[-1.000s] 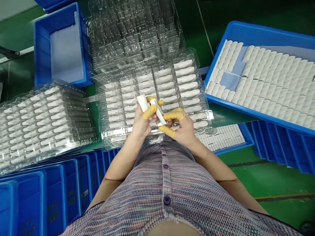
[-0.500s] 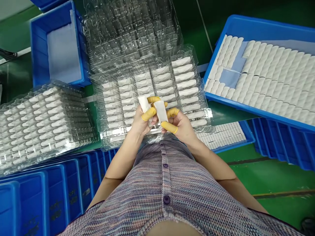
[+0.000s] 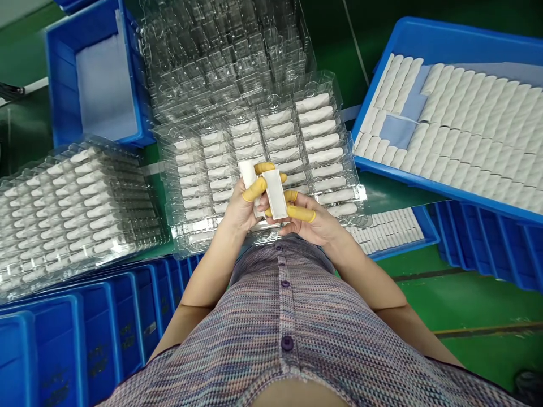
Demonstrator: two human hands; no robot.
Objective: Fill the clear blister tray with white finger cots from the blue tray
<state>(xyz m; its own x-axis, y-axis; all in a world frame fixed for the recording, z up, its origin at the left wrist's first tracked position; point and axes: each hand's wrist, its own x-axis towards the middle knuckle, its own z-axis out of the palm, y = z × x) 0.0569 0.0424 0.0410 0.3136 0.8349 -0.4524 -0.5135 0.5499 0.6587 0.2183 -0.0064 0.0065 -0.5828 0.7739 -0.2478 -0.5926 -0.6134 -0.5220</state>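
Note:
Over a clear plastic tray [image 3: 186,232] with rows of white oblong pieces, both my hands are close together, yellow covers on several fingertips. My left hand [image 3: 244,203] is closed around a white padded piece [image 3: 248,169], whose lower part is hidden by the fingers. Between the hands a flat white rectangular piece [image 3: 275,195] stands tilted, its face with a raised rim toward me. My right hand [image 3: 311,217] pinches its lower right edge with yellow-covered thumb and finger, while left fingertips touch its upper end.
Stacked clear trays [image 3: 224,51] stand behind the filled tray. More filled trays [image 3: 76,209] are piled at left, near a blue bin [image 3: 146,133] lined with pale sheet. At right a large blue bin [image 3: 424,183] holds rows of white pieces. Nested blue bins [image 3: 97,333] lie lower left.
The flat white piece has turned its rimmed face more toward me and tilted the other way. My right thumb has shifted from its lower front to its right edge.

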